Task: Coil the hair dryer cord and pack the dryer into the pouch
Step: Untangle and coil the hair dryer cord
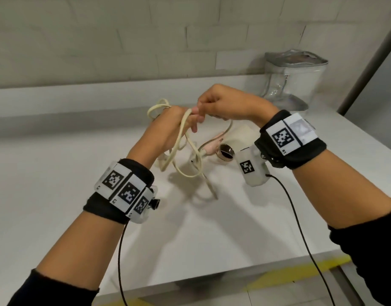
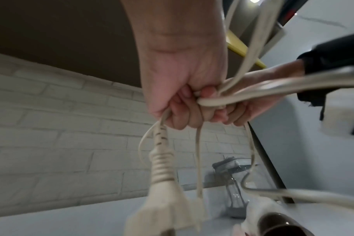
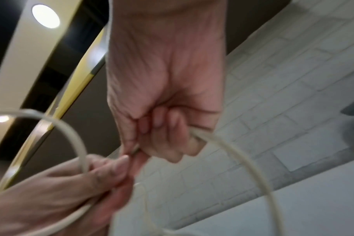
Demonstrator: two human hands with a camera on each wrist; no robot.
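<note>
My left hand [image 1: 168,127] is raised above the white table [image 1: 57,195] and grips several loops of the cream cord [image 1: 181,140]. In the left wrist view the fingers [image 2: 184,110] curl round the cord loops [image 2: 273,86], and the plug [image 2: 162,207] hangs below them. My right hand [image 1: 221,102] meets the left from the right and pinches a strand of cord [image 3: 243,162] against it. The hair dryer [image 1: 225,149], cream with a dark metal nozzle, lies on the table under my hands. A clear pouch [image 1: 294,80] with a silver rim stands at the back right.
A white brick wall [image 1: 124,40] runs behind the table. The table's front edge [image 1: 190,281] lies close to me, with yellow floor tape [image 1: 300,270] beyond it. Black sensor cables [image 1: 300,228] hang from both wristbands.
</note>
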